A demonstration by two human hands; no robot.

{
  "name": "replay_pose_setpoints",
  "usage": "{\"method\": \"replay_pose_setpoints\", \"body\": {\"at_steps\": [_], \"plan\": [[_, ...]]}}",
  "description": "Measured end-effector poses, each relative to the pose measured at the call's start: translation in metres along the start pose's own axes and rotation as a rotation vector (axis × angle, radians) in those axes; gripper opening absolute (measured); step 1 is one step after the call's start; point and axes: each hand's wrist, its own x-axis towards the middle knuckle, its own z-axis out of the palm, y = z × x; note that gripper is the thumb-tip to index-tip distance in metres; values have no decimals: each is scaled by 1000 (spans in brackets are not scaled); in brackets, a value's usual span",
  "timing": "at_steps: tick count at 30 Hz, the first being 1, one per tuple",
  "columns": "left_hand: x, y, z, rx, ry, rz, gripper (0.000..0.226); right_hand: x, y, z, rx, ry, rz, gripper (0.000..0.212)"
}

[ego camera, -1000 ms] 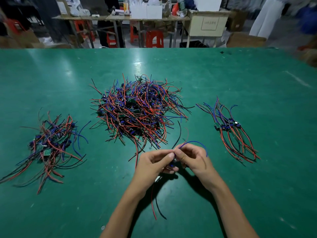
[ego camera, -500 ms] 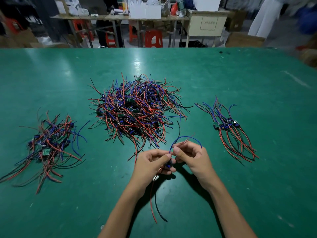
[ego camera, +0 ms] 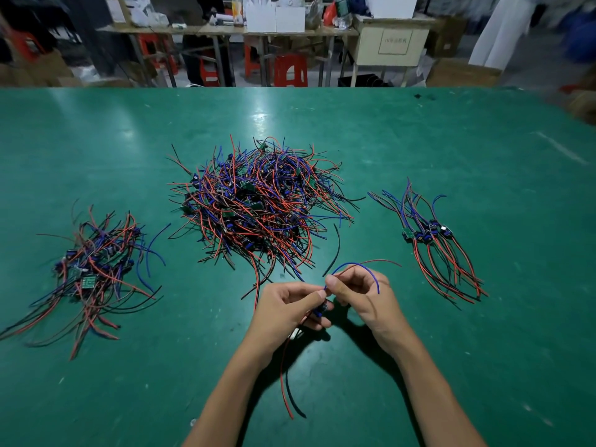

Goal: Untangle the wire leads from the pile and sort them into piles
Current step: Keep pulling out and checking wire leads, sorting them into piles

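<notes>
Three wire groups are counted on the green table [ego camera: 451, 140]: a large tangled pile [ego camera: 261, 204] at centre, a loose pile [ego camera: 93, 272] at left, an aligned pile [ego camera: 435, 243] at right. One lead assembly [ego camera: 322, 309] is pinched by the left hand [ego camera: 287, 312]; its blue wire [ego camera: 361, 269] is pinched by the right hand [ego camera: 364, 295]. Red stools [ego camera: 290, 71] are seen beyond.

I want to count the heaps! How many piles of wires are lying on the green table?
3. A big tangled pile sits in the middle, a smaller messy pile on the left, and a neat small pile on the right. One more wire piece is in the hands, not in any pile.
</notes>
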Motion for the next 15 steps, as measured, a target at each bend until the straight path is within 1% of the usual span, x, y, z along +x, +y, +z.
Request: {"method": "replay_pose_setpoints", "body": {"at_steps": [3, 6, 15], "plan": [[-1, 0, 0, 10, -13, 2, 14, 0, 1, -2, 20, -30, 9, 26], [-1, 0, 0, 23, -37, 8, 14, 1, 1, -1, 70, -22, 23, 36], [-1, 0, -1, 0, -53, 25, 13, -1, -3, 2, 90, -27, 12, 25]]}}
